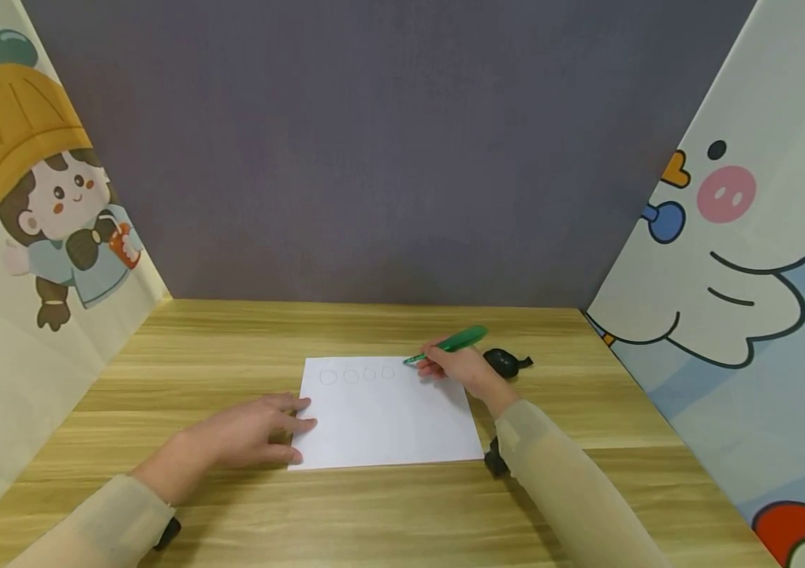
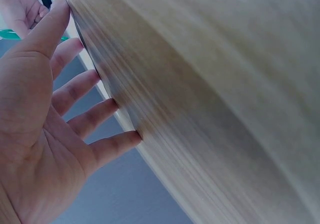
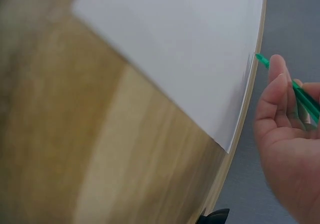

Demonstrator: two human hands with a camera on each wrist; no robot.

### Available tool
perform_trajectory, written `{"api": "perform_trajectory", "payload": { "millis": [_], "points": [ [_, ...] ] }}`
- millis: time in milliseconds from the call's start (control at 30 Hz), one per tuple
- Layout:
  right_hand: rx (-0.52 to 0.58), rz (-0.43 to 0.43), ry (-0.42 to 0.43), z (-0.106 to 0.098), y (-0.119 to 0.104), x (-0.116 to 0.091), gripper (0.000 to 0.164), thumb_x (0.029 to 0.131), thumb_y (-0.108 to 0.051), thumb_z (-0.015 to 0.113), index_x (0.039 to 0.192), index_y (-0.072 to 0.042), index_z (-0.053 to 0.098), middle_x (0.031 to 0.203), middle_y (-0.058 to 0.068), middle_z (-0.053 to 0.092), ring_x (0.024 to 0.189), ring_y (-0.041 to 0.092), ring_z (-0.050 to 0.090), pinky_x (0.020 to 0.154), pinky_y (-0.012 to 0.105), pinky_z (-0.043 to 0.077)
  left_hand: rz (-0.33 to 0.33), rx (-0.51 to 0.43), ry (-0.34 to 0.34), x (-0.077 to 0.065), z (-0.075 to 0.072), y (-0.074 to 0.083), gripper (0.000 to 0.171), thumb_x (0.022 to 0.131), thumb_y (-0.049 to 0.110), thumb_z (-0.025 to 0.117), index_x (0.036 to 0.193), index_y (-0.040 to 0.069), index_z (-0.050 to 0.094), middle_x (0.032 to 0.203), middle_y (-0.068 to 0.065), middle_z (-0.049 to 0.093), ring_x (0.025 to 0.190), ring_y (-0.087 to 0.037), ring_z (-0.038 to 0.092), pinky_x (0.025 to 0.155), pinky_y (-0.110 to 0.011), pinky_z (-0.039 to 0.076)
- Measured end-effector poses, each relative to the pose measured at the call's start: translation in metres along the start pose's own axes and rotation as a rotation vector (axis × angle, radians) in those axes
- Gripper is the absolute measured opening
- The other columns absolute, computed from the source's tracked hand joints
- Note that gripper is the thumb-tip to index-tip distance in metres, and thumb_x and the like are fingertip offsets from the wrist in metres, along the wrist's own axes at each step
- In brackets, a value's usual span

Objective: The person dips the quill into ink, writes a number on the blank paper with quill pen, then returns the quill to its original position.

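Observation:
A white sheet of paper (image 1: 388, 426) lies on the wooden table, with a row of several small, faint rounded outlines drawn along its top. My right hand (image 1: 462, 368) pinches a green pen (image 1: 464, 338) between thumb and fingers. The pen's tip is right at the paper's upper part, just past the last outline. In the right wrist view, the green pen (image 3: 305, 99) slants out from the curled fingers. My left hand (image 1: 253, 432) rests at the sheet's left edge with fingers spread and fingertips on the paper. The left wrist view shows these fingers (image 2: 82, 91) extended and holding nothing.
A black rounded object (image 1: 503, 363) with a short tab sits just beyond my right wrist. A dark grey panel (image 1: 374, 158) rises at the table's back edge. Cartoon-printed walls (image 1: 743, 284) stand at either side of the wooden table (image 1: 345, 521).

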State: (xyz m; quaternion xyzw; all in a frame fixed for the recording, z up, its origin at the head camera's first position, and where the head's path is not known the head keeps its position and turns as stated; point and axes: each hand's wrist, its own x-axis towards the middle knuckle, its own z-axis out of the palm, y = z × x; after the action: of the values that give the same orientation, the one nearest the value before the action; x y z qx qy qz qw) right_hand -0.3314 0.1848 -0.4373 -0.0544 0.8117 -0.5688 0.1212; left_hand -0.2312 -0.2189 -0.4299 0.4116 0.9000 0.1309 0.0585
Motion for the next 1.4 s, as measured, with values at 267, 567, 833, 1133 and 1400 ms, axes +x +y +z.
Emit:
{"api": "perform_trajectory", "payload": {
  "millis": [267,567,833,1133,1400],
  "points": [
    [-0.007,-0.008,-0.011,0.000,0.002,0.000,0.039,0.115,-0.020,0.059,0.145,0.004,0.064,0.115,0.016,0.084,0.094,0.013,0.081,0.083,0.028,0.064,0.001,0.001,0.005,0.000,0.000,0.000,0.059,0.103,0.049,0.075,0.148,0.011,0.070,0.161,-0.022,0.059,0.147,-0.049,0.056,0.117,-0.066,0.050],
    [0.001,-0.003,-0.025,0.001,0.000,-0.003,0.040,0.114,-0.021,0.060,0.146,0.004,0.064,0.112,0.014,0.084,0.090,0.012,0.080,0.082,0.029,0.063,-0.007,-0.001,0.010,-0.001,-0.001,0.002,0.058,0.103,0.047,0.076,0.148,0.011,0.070,0.161,-0.022,0.059,0.147,-0.050,0.056,0.118,-0.066,0.049],
    [-0.033,-0.009,-0.052,0.000,0.000,-0.004,0.037,0.116,-0.021,0.057,0.142,0.004,0.066,0.114,0.015,0.084,0.094,0.013,0.081,0.085,0.032,0.064,-0.004,0.008,0.020,-0.001,0.000,0.002,0.058,0.102,0.048,0.076,0.148,0.012,0.071,0.161,-0.022,0.059,0.147,-0.049,0.056,0.117,-0.066,0.050],
    [-0.028,-0.004,-0.052,0.000,0.000,-0.008,0.036,0.116,-0.020,0.057,0.140,0.004,0.068,0.115,0.016,0.084,0.096,0.015,0.081,0.085,0.031,0.064,0.013,0.019,0.032,-0.001,0.001,0.001,0.059,0.103,0.050,0.075,0.147,0.012,0.071,0.159,-0.023,0.060,0.145,-0.049,0.058,0.116,-0.065,0.051],
    [-0.037,-0.006,-0.059,0.000,0.000,-0.011,0.037,0.115,-0.022,0.059,0.141,0.004,0.068,0.114,0.013,0.084,0.095,0.013,0.080,0.086,0.031,0.064,0.009,0.026,0.031,-0.001,0.001,0.001,0.059,0.102,0.049,0.076,0.147,0.011,0.071,0.159,-0.022,0.061,0.145,-0.048,0.058,0.116,-0.064,0.051]
  ]
}}
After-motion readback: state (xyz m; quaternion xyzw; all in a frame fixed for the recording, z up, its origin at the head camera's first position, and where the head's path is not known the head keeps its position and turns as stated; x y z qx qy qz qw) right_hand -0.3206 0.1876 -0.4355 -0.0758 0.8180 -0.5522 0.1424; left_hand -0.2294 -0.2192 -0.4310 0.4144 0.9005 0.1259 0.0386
